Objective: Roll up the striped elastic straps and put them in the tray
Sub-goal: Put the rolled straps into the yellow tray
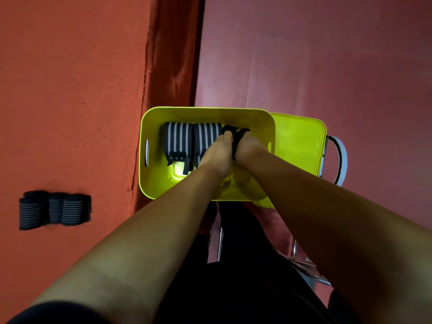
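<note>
A lime-green tray (149, 122) stands in front of me. Two rolled black-and-white striped straps (178, 139) (207, 134) lie side by side in its left half. Both my hands reach into the tray's right part. My left hand (218, 150) and my right hand (249, 147) together grip a dark rolled strap (235, 134), which is mostly hidden between them. Three more rolled striped straps (55, 209) lie on the orange surface at the far left.
A lime-green lid (299, 146) lies under the tray's right side, on a chair with a metal frame (339, 160). The orange surface (70, 90) rises along the left; a maroon floor (327, 66) lies beyond. My dark-clothed legs are below.
</note>
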